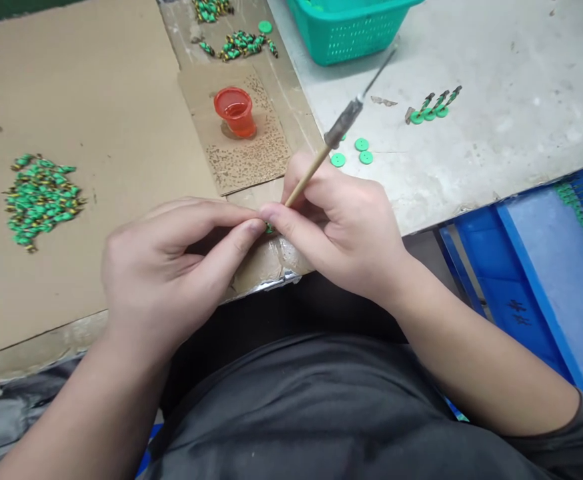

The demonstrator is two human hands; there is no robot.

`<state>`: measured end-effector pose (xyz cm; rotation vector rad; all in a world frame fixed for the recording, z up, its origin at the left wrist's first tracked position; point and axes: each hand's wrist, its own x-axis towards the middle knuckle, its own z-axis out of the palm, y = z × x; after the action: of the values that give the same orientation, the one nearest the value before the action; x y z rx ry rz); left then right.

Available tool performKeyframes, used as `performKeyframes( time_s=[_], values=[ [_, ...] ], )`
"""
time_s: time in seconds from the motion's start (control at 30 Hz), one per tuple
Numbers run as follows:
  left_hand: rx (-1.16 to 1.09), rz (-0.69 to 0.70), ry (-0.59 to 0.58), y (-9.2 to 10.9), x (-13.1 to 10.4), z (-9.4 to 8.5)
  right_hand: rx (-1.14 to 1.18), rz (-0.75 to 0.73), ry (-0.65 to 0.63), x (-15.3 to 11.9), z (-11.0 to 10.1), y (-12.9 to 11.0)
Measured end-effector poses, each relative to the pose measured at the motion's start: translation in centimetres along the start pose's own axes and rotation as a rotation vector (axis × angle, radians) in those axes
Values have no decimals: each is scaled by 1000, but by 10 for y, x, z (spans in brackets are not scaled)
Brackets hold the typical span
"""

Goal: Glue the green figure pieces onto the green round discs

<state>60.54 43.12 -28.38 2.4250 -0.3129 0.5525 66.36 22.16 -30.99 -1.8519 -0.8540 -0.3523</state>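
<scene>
Near the table's front edge my left hand (171, 267) has thumb and index finger pinched on a small green piece (270, 229), mostly hidden by the fingertips. My right hand (351, 227) meets it there, thumb touching the left fingertips. A wooden-handled tool (311, 175) with a thin metal needle is held in my right hand, its needle pointing up and away to the right. Green buttons (361, 145) lie just beyond my right hand. A small red cup (235, 112) with liquid stands on a cardboard piece (266, 160) beyond my hands.
A pile of green, yellow and black pieces (45, 199) lies on cardboard at left; smaller piles (243, 45) are at the back. A teal basket (351, 33) stands at the back. Three buttons with dark stems (429, 115) lie at right. Blue crates (511, 267) sit below the table.
</scene>
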Motion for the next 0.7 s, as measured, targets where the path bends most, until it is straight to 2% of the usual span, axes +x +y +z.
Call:
performKeyframes(
  time_s=[0.2, 0.7],
  values=[
    [-35, 29, -14, -2, 0, -1, 29, -81, 26, 1, 0, 1],
    [-43, 51, -17, -6, -1, -2, -14, -68, 5, 1, 1, 0]
  ],
)
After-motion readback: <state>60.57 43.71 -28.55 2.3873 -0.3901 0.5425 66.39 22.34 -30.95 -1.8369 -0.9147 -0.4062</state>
